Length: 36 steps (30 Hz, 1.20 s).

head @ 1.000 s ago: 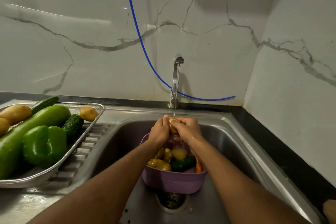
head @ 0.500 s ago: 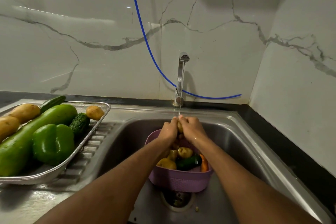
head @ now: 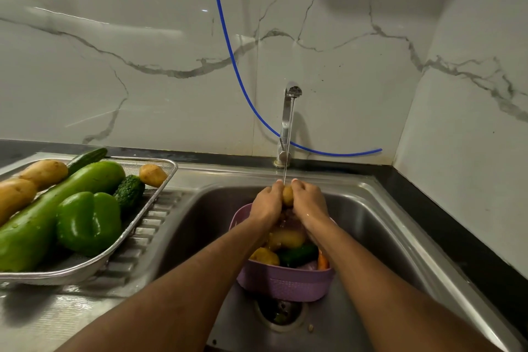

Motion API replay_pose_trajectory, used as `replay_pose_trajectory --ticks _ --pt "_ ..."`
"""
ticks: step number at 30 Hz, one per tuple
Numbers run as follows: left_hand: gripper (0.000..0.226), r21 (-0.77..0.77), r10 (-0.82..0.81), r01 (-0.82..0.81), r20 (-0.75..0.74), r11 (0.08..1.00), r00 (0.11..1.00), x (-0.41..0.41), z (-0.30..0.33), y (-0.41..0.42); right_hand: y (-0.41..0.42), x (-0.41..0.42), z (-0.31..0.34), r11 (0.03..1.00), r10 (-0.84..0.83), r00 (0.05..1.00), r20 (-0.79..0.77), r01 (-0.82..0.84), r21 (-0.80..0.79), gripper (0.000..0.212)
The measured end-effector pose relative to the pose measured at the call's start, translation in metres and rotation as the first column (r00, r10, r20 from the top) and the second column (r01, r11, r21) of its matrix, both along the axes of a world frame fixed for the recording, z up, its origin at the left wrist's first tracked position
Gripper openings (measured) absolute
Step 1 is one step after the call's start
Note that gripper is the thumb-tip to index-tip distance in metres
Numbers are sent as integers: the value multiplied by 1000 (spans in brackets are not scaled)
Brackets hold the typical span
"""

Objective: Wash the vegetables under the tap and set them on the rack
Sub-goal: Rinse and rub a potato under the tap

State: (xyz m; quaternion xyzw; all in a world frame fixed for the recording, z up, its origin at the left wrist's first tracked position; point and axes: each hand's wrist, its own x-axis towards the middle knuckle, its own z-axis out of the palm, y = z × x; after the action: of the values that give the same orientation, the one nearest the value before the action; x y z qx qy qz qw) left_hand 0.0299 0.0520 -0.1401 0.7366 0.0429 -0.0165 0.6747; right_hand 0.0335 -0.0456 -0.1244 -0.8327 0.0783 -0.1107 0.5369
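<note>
Potato (head: 287, 195) sits right between both hands under the thin stream from the tap (head: 288, 123) — left hand (head: 267, 204) curled round its left side, right hand (head: 310, 203) curled round its right, knuckles up, thumbs nearly meeting over the top. Directly below the hands, the purple basket (head: 285, 280) stands in the sink (head: 380, 237) over the drain, holding more potatoes, a dark cucumber and a sliver of carrot at its right edge. Bare steel basin lies open to the right of the right hand, out to the sink's rim; less room left of the left hand before the basin wall. Well off to the left, the mesh rack (head: 160, 197) on the ribbed drainboard carries potatoes, a long green gourd, a bell pepper (head: 88, 221) and cucumbers — packed close to its rim. No readable writing anywhere.
</note>
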Motion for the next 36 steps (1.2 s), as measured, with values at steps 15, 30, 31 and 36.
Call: replay_pose_trajectory --ticks 15,30,31,36 --pt "52 -183 35 -82 -245 980 969 -5 13 -3 -10 -6 -3 979 201 979 -14 -201 -19 34" --pt "53 -181 1 -60 -306 982 952 -4 15 11 -18 -13 3 910 410 906 -104 -400 109 26" --pt "51 -171 4 -62 -319 983 948 -3 15 14 -21 -14 4 896 437 890 -127 -419 145 27" --pt "46 -184 -24 -41 -338 982 941 -1 13 15 -27 -14 2 881 444 880 -169 -395 260 34"
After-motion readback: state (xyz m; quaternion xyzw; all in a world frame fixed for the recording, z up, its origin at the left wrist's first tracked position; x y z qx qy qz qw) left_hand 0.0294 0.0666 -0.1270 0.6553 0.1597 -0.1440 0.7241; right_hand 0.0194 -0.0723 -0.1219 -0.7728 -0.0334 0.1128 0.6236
